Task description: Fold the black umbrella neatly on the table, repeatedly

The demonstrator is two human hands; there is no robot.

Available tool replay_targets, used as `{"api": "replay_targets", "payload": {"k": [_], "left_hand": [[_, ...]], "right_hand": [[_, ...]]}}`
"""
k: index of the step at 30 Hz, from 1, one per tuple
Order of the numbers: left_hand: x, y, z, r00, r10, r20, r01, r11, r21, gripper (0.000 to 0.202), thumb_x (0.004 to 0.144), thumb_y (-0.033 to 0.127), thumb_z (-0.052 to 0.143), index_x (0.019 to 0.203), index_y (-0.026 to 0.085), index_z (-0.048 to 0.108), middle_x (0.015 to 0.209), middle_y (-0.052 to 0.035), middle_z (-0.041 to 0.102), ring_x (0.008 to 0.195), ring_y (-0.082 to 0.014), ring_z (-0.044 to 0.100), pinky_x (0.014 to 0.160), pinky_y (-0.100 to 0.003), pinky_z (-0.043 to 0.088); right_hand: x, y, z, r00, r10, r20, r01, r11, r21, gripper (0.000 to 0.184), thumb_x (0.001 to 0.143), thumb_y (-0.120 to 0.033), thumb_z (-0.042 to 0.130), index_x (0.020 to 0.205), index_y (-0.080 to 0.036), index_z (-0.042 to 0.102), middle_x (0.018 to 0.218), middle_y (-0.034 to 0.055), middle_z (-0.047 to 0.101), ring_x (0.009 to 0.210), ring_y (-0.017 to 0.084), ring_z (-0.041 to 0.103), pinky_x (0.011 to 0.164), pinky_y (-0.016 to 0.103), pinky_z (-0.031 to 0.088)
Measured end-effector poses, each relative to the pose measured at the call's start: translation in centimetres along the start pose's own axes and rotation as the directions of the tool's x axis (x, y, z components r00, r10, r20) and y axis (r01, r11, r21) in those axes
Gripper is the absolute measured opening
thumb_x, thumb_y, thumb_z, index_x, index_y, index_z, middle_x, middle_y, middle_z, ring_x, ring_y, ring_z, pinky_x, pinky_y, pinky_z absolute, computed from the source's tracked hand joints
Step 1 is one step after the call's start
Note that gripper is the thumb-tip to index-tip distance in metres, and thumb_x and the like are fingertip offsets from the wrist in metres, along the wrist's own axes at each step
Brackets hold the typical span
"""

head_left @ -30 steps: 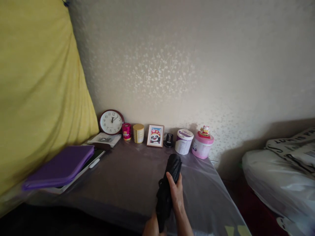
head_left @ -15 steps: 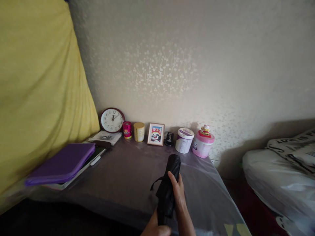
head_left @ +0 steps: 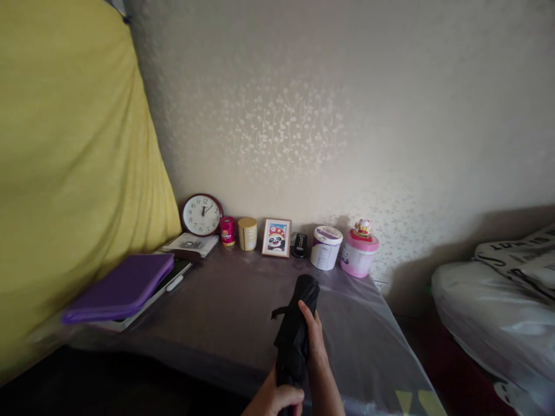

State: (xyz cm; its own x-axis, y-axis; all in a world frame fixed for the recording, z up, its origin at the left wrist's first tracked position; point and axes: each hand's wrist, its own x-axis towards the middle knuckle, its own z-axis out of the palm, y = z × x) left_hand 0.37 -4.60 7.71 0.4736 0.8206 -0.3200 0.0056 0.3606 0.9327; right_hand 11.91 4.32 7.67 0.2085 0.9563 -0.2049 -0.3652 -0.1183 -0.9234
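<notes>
A folded black umbrella (head_left: 293, 335) points away from me over the front part of the table, its loose strap sticking out to the left. My left hand (head_left: 281, 397) is closed around its near end, at the bottom of the view. Higher up, my right hand (head_left: 315, 335) grips the umbrella's right side, thumb along the top; its other fingers are mostly hidden behind the black fabric.
Along the wall on the table (head_left: 225, 306) stand a clock (head_left: 202, 215), a pink can (head_left: 228, 232), a yellow can (head_left: 247, 234), a picture frame (head_left: 276, 238), a small black object (head_left: 299, 246), a white tub (head_left: 326, 248) and a pink tub (head_left: 358, 261) topped by a figurine (head_left: 363, 228). A purple folder (head_left: 121, 286) lies left.
The view has shifted slightly, so the table items appear a little further right. Both hands keep their hold on the umbrella; the left thumb now lies across its near end.
</notes>
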Motion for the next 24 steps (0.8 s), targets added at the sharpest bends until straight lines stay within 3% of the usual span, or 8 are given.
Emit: {"api": "replay_targets", "payload": {"k": [3, 5, 7, 9, 13, 16, 19, 24], "left_hand": [[0.5, -0.8, 0.3, 0.989, -0.012, -0.145, 0.028, 0.994, 0.109, 0.046, 0.063, 0.022, 0.05, 0.109, 0.015, 0.05, 0.057, 0.0048, 0.051, 0.054, -0.0124, 0.048, 0.055, -0.024, 0.037], [1.3, -2.0, 0.3, 0.966, 0.058, -0.252, -0.006, 0.979, 0.202, 0.066, 0.062, 0.017, 0.048, 0.126, 0.015, 0.032, 0.069, 0.0021, 0.058, 0.058, -0.0141, 0.053, 0.059, -0.026, 0.04], [2.0, -3.2, 0.1, 0.928, 0.193, -0.319, -0.083, 0.94, 0.33, 0.078, 0.059, 0.013, 0.052, 0.131, 0.014, 0.023, 0.09, -0.0047, 0.061, 0.077, -0.0166, 0.058, 0.072, -0.026, 0.041], [2.4, -3.9, -0.2, 0.918, 0.201, -0.341, -0.051, 0.914, 0.403, 0.083, 0.058, 0.013, 0.054, 0.133, 0.013, 0.018, 0.094, -0.0072, 0.062, 0.085, -0.0187, 0.059, 0.075, -0.026, 0.041], [2.1, -3.2, -0.4, 0.934, 0.188, -0.304, -0.076, 0.936, 0.344, 0.083, 0.061, 0.02, 0.055, 0.133, 0.013, 0.014, 0.085, -0.0055, 0.063, 0.075, -0.0171, 0.06, 0.07, -0.027, 0.043], [1.6, -1.7, -0.3, 0.993, 0.07, -0.097, -0.066, 0.997, 0.045, 0.077, 0.066, 0.031, 0.051, 0.133, 0.016, 0.015, 0.061, 0.0029, 0.06, 0.049, -0.0133, 0.054, 0.054, -0.026, 0.042], [1.7, -0.9, 0.1, 0.997, 0.02, 0.072, -0.012, 0.993, -0.119, 0.081, 0.064, 0.033, 0.05, 0.133, 0.013, 0.015, 0.048, 0.0066, 0.054, 0.037, -0.0121, 0.048, 0.046, -0.024, 0.038], [2.0, -0.8, 0.4, 0.978, -0.003, -0.207, 0.035, 0.988, 0.152, 0.078, 0.063, 0.015, 0.049, 0.134, 0.02, 0.018, 0.039, 0.0124, 0.042, 0.031, -0.0087, 0.039, 0.036, -0.018, 0.032]], "right_hand": [[0.0, 0.0, 0.2, 0.994, -0.101, -0.031, 0.097, 0.989, -0.108, 0.063, 0.059, -0.05, 0.07, 0.109, -0.015, 0.054, 0.087, 0.003, 0.067, 0.08, 0.022, 0.063, 0.069, 0.028, 0.049], [0.1, 0.2, 0.4, 0.981, -0.183, -0.069, 0.168, 0.968, -0.188, 0.065, 0.058, -0.048, 0.071, 0.111, -0.016, 0.053, 0.094, 0.0041, 0.066, 0.087, 0.022, 0.061, 0.072, 0.027, 0.048], [0.2, 0.4, 0.5, 0.971, -0.219, -0.098, 0.192, 0.954, -0.232, 0.065, 0.058, -0.047, 0.071, 0.112, -0.016, 0.052, 0.097, 0.005, 0.065, 0.089, 0.022, 0.06, 0.074, 0.027, 0.048], [0.3, 0.5, 0.5, 0.972, -0.206, -0.116, 0.174, 0.955, -0.24, 0.064, 0.059, -0.047, 0.071, 0.111, -0.015, 0.052, 0.095, 0.0053, 0.065, 0.086, 0.022, 0.061, 0.072, 0.028, 0.049], [0.6, 0.9, 0.0, 0.99, -0.098, -0.097, 0.084, 0.987, -0.14, 0.062, 0.058, -0.047, 0.072, 0.108, -0.016, 0.052, 0.08, 0.0026, 0.066, 0.071, 0.021, 0.063, 0.062, 0.029, 0.05], [0.8, 1.2, -0.5, 1.0, -0.015, -0.016, 0.015, 1.0, -0.011, 0.061, 0.06, -0.05, 0.069, 0.107, -0.015, 0.053, 0.071, 0.0014, 0.065, 0.062, 0.02, 0.062, 0.057, 0.03, 0.051], [0.8, 1.2, -0.8, 0.999, -0.013, 0.04, 0.013, 1.0, 0.006, 0.061, 0.061, -0.054, 0.066, 0.106, -0.014, 0.055, 0.071, 0.0026, 0.066, 0.061, 0.02, 0.063, 0.055, 0.029, 0.051], [1.1, 0.9, -1.1, 0.99, -0.135, 0.029, 0.138, 0.963, -0.232, 0.071, 0.066, -0.054, 0.063, 0.122, -0.015, 0.044, 0.088, 0.0067, 0.067, 0.076, 0.024, 0.065, 0.068, 0.033, 0.051]]}}
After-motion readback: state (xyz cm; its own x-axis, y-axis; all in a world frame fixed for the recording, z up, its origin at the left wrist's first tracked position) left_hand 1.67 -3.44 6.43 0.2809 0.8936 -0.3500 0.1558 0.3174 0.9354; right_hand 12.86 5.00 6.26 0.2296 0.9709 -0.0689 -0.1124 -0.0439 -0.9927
